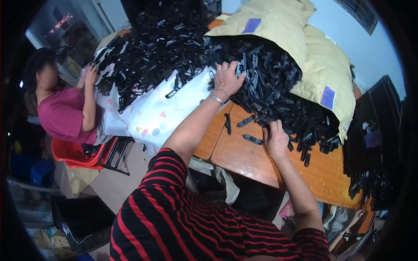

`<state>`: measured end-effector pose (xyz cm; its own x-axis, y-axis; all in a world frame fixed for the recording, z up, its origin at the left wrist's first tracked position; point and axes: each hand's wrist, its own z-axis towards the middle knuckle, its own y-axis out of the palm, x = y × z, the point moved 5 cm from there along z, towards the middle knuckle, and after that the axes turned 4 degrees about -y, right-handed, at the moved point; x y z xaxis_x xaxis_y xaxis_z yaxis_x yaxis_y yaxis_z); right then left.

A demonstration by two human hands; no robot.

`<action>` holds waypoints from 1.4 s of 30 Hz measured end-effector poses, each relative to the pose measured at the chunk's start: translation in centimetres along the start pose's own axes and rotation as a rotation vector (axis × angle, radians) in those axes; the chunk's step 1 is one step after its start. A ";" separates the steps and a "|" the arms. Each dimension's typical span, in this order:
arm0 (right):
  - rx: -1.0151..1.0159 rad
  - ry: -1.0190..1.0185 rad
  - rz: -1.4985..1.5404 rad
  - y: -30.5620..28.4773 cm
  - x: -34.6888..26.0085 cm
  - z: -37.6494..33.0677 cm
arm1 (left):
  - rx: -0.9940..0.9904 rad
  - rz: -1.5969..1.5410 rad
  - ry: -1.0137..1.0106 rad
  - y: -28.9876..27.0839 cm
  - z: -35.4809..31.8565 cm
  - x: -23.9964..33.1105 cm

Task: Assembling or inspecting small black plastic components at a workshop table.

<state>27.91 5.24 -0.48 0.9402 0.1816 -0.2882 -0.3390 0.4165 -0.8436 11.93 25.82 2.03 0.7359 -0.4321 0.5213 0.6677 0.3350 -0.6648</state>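
Two pale sacks are leaning at the back, the left sack [270, 19] wearing a purple label [251, 25], the right sack [324, 56] showing another purple label [328, 97]; any print is coming through too small to read. Both mouths are gaping, and black plastic pieces [272, 74] are spilling onto the wooden worktop [239, 156]! The left hand [228, 78] is working into that heap by the left sack's mouth, fingers half-curled, thumb standing apart; whether it is gripping a piece, I cannot tell. The right hand [276, 137] is touching the heap's near edge, fingers bending down, their grip hidden. Leftward, more pieces are piling over a patterned white sheet [150, 126], where a co-worker [65, 113] is sitting. Below, a red basket [69, 152] is holding dark items.
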 end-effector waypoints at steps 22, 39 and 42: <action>0.123 -0.065 0.131 -0.2 0.8 -0.3 | -0.163 -0.257 0.102 -5.3 -8.1 4.5; -0.076 -0.091 0.354 -1.8 -4.8 -5.3 | -0.156 -0.012 0.330 -10.0 -17.0 3.8; -0.059 -0.147 0.301 -1.1 -5.6 -5.2 | -0.192 -0.012 0.296 -9.9 -17.2 3.9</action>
<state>23.23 -0.85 -0.26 0.7821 0.4165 -0.4635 -0.5939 0.2728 -0.7569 6.24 6.44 1.41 0.6450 -0.6681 0.3709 0.6222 0.1773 -0.7625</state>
